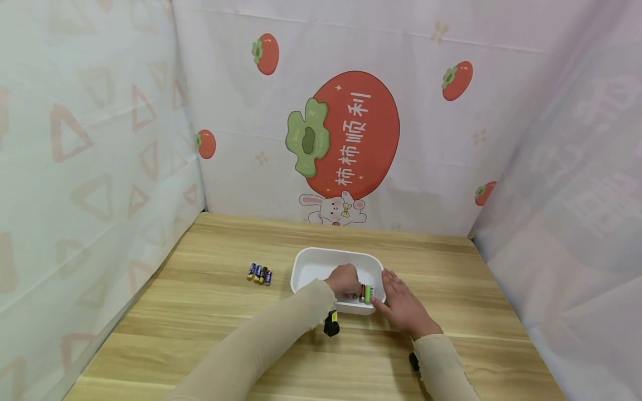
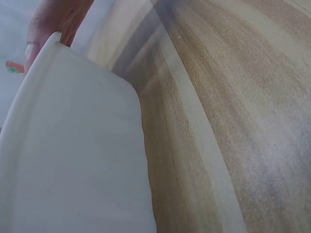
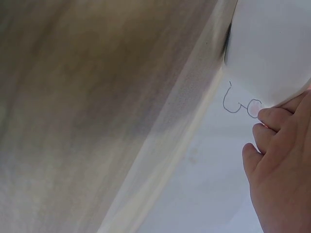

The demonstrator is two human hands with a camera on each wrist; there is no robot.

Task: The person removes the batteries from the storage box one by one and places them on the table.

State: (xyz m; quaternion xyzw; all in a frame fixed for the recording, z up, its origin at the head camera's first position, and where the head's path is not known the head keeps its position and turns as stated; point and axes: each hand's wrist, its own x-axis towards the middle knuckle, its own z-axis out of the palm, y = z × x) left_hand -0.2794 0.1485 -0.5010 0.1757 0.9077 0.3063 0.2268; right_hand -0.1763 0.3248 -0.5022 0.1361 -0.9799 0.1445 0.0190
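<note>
A white plastic box (image 1: 313,254) stands on the table with several batteries inside, among them a green one (image 1: 368,294) and a dark red one (image 1: 363,293). My left hand (image 1: 344,279) reaches over the front rim, fingers bent down among the batteries. It appears to hold a battery, though the back of the hand hides most of that grip. At the box's right end, my right hand (image 1: 403,303) holds the rim, thumb over it and fingers along the outer wall. The right wrist view shows those fingers (image 3: 273,116) bent against the box's outer side.
Several blue-and-gold batteries (image 1: 258,273) lie side by side on the wooden table (image 1: 225,312), left of the box. Printed cloth walls stand behind the table and along both sides. A black wrist camera (image 1: 331,324) sits under the left wrist, near the box front.
</note>
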